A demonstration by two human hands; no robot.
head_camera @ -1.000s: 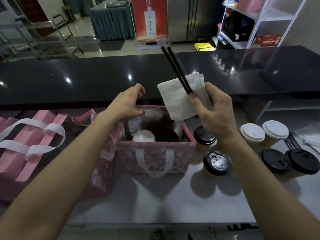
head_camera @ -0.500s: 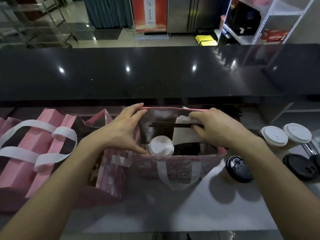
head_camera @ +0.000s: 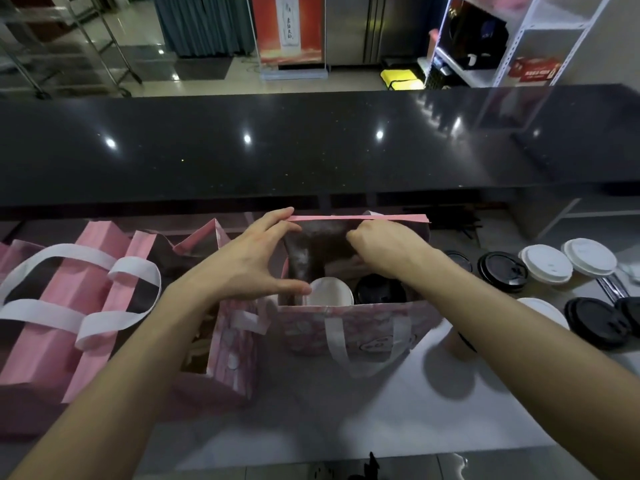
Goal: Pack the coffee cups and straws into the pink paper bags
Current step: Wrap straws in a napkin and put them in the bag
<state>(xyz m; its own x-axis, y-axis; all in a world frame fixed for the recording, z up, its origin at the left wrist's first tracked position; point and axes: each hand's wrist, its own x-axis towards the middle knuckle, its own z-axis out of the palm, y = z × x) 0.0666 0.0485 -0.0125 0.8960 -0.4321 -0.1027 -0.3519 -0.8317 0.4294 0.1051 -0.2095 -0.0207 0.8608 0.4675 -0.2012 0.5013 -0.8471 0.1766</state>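
The open pink bag [head_camera: 349, 323] stands on the desk [head_camera: 363, 420] and serves as the landmark. The left hand [head_camera: 249, 268] is spread, fingers straight, touching the bag's far rim and its left side to keep the mouth wide. The right hand [head_camera: 384, 252] reaches down inside the bag with fingers curled; whether it holds anything cannot be told. Inside sit a white-lidded cup [head_camera: 329, 294] and a black-lidded cup [head_camera: 379, 291]. More cups [head_camera: 545, 263] wait right of the bag; more pink bags [head_camera: 69, 306] lie left of it. The step looks like tucking items in beside the cups; next, probably, withdrawing the right hand and fetching another cup from the right.
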